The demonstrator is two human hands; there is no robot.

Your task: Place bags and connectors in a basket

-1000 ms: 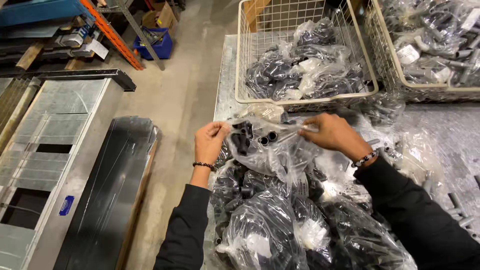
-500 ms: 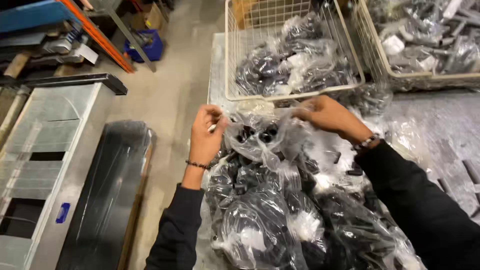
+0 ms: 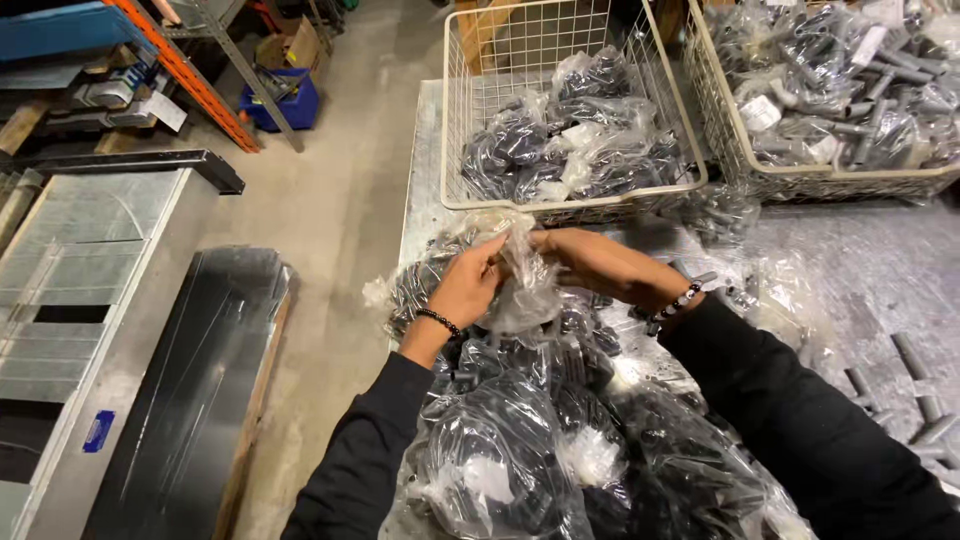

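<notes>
Head view looks down on both hands meeting over one clear plastic bag (image 3: 525,290) of small dark parts. The left hand (image 3: 468,288) has its fingers curled and pressed together on the gathered top of the bag, pinching the film from the left. The right hand (image 3: 590,262) comes in from the other side, fingers bent and closed on the same bunched film, so the bag neck is gripped between the two. The bag sits on top of a heap of like bags (image 3: 540,450) that covers the near part of the table (image 3: 860,270), just in front of a white wire basket (image 3: 560,200).

That basket already holds several filled bags, and a second wire basket (image 3: 830,180) to its right holds bags of grey tube pieces. A few loose grey tube pieces (image 3: 915,370) lie on the bare table at the right. To the left, beyond the table edge, is the concrete floor (image 3: 340,230) and a dark metal sheet (image 3: 190,380).

As I judge it, the thin film could tear or slip if the pinch is uneven, spilling the small parts into the heap. The heap itself is slick and loose, so a bag near the left edge might slide off to the floor.
</notes>
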